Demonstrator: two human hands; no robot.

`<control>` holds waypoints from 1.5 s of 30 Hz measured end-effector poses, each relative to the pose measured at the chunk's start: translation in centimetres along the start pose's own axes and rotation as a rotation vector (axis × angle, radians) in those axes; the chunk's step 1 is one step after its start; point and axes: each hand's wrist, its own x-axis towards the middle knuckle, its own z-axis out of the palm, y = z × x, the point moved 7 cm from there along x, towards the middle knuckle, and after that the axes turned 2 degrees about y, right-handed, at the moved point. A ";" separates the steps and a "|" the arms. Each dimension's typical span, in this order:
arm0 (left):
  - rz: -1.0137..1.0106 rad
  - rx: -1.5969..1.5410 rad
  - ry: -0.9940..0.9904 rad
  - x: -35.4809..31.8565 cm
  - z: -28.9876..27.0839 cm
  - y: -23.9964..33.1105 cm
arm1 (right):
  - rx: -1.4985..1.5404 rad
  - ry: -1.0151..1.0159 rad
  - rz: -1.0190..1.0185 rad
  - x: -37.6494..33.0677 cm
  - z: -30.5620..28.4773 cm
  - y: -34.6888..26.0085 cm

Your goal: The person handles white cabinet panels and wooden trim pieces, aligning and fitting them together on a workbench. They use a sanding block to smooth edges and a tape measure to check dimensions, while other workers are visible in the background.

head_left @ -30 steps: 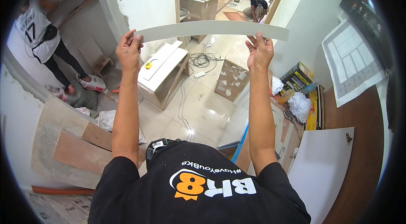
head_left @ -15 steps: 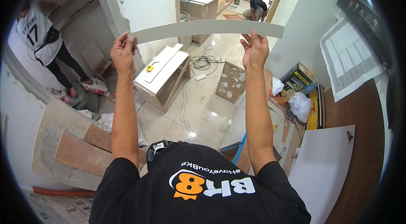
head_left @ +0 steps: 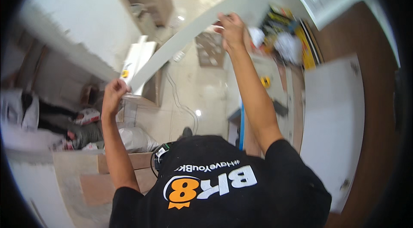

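Pale strip (head_left: 180, 37) — left hand (head_left: 113, 96) pinching its lower end, right hand (head_left: 232, 33) gripping nearer the upper — both closed.

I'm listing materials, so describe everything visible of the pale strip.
The strip is long, narrow, flat and pale grey; its material is unclear. It slants across the view, its lower end in the left hand, the right hand holding it nearer the upper end, which is blurred. Its slight curve may come from the lens.
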 end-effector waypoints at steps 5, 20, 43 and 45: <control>-0.381 -0.034 -0.874 -6.8 18.7 -8.7 | -0.289 0.185 0.267 -2.4 -15.0 9.1; -0.999 0.015 -1.455 -28.6 46.6 -14.6 | -1.251 0.141 0.162 -18.7 -31.3 13.5; -0.177 0.401 -0.911 -11.0 29.0 -20.3 | -1.795 -0.023 -0.016 -24.9 -29.9 17.7; -0.296 0.393 -0.825 -11.4 22.9 -21.6 | -1.800 0.032 -0.169 -25.0 -29.3 17.3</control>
